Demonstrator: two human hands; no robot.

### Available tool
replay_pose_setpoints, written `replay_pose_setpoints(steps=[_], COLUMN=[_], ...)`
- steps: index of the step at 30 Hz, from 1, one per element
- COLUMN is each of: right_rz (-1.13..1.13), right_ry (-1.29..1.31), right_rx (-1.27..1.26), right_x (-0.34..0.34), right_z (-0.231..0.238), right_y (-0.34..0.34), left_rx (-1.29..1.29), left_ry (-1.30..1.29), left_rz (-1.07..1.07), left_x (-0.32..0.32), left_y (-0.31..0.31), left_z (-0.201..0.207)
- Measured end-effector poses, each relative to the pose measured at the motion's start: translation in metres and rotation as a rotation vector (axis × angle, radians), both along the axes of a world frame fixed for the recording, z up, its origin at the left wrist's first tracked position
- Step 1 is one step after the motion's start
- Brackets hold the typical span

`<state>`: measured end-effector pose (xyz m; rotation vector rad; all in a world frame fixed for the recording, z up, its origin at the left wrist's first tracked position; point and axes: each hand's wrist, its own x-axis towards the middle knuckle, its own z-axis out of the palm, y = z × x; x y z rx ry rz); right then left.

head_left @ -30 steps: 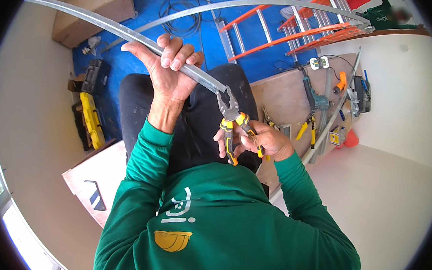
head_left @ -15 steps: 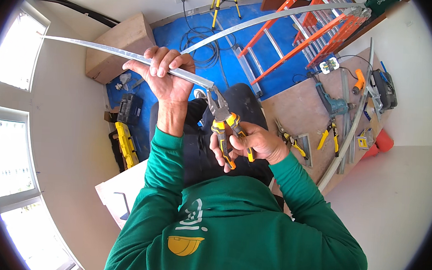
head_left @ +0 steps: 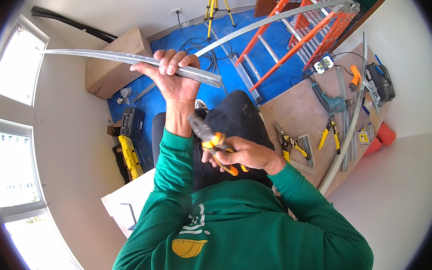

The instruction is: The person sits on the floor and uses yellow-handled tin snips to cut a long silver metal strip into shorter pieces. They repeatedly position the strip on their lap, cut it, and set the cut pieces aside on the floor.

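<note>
Raised in front of me, my left hand (head_left: 176, 80) is closed round a long, thin metal channel (head_left: 202, 76). The strip stretches away to the left toward the window, with its cut end just right of my fingers. Lower down, my right hand (head_left: 248, 155) grips combination pliers (head_left: 204, 130) by their yellow, black and orange handles. The pliers' jaws look closed and point up and left, below the channel and apart from it; they are slightly blurred. On the board to my right lie yellow-handled snips (head_left: 288, 143) and a second yellow-handled cutter (head_left: 330, 135).
A teal power drill (head_left: 332, 101), an orange tool (head_left: 355, 78) and metal strips (head_left: 337, 164) lie on the wooden board (head_left: 297, 108). Beyond stand an orange ladder (head_left: 274, 64) and a yellow tripod (head_left: 213, 6) on blue flooring. A yellow case (head_left: 130, 157) sits at left.
The pliers have come away from the channel's end, moving down and left, and their jaws have closed. My left hand still holds the channel, its end now slightly higher and further right.
</note>
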<state>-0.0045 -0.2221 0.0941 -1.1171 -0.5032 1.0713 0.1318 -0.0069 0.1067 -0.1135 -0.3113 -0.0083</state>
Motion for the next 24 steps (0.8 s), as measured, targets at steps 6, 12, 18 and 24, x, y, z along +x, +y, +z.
replay_pose_setpoints(steps=[6, 12, 18, 24], right_rz=[-0.230, -0.100, -0.072, -0.040], right_ry=[-0.219, -0.029, 0.110, 0.253], right_rx=[-0.157, 0.067, 0.187, 0.278], right_x=[0.016, 0.022, 0.027, 0.029], right_z=[0.019, 0.027, 0.022, 0.024], right_y=[-0.041, -0.033, -0.023, -0.027], left_rx=[0.026, 0.028, 0.026, 0.020], left_ry=[0.015, 0.006, 0.034, -0.035], left_rz=[-0.002, -0.005, 0.022, 0.014], left_x=[-0.001, 0.001, -0.005, -0.009], left_y=[0.014, 0.013, 0.014, 0.014], left_z=[0.015, 0.026, 0.031, 0.034])
